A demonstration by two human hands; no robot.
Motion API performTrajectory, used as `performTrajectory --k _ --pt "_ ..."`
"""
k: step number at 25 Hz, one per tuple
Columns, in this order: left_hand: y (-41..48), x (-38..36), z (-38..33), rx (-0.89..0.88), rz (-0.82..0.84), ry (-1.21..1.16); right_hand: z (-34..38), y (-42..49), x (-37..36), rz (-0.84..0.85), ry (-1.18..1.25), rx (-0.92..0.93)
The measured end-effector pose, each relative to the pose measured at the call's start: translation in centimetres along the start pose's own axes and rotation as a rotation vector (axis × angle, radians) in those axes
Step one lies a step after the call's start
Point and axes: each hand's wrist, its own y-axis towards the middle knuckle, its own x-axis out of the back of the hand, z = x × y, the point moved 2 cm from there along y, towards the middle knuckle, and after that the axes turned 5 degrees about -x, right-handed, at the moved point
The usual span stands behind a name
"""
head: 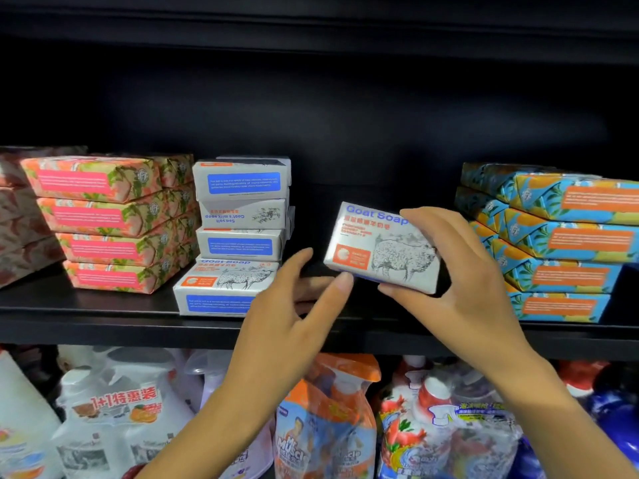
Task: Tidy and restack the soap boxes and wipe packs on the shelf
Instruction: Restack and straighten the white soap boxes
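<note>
Above the cleaning bottles (325,420) on the lower tier, your left hand (287,305) reaches in, fingers spread and holding nothing. Its forefinger tip is just beside the lower corner of the Goat Soap box (377,250); whether it touches cannot be told. Your right hand (463,281) pinches that box, thumb under the bottom edge and fingers curled over the top right corner. The box hangs tilted over the shelf (103,323), in the gap between the white soap stack (242,216) and the blue-and-orange packs (560,243). The stack looks uneven: its bottom box (221,288) juts forward and one label reads upside down. You would do well to steady the box with both hands, level it, and set it down square, edges flush. Pink packs (103,219) stand stacked at far left.
</note>
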Motion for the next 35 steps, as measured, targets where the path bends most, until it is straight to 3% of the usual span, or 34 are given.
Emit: performTrajectory --k 3,7,10,12,15,22,26,29,33,35 --pt "1.0 -0.1 -0.9 0.002 0.097 -0.251 0.9 -0.5 0.3 0.005 0.031 0.106" --pt "1.2 0.2 -2.1 -0.107 0.161 -0.328 1.3 -0.8 0.1 0.052 -0.036 0.207" --pt "1.2 0.7 -1.5 -0.113 0.103 -0.329 1.0 -0.8 0.4 0.177 0.149 -0.002" --pt "1.0 0.6 -1.1 -0.106 0.099 -0.323 0.8 -0.6 0.5 0.174 0.237 -0.135" --pt "0.8 0.3 -0.9 -0.107 0.11 -0.333 0.9 -0.4 0.4 0.121 0.263 -0.169" --pt "1.4 0.2 -1.6 0.018 0.143 -0.44 2.0 -0.8 0.2 -0.086 0.138 0.118" --pt "1.4 0.9 -2.2 -0.066 0.186 -0.339 1.8 -1.0 -0.3 -0.117 0.088 0.2" --pt "1.3 1.3 -2.7 -0.185 0.17 -0.279 0.9 -1.0 -0.4 -0.024 0.094 0.08" --pt "0.9 1.2 -2.6 -0.368 0.131 -0.122 0.1 -1.2 -0.2 0.301 0.341 -0.215" --pt "0.7 0.9 -2.7 -0.521 0.082 0.057 0.1 -1.0 0.0 0.269 0.472 -0.236"
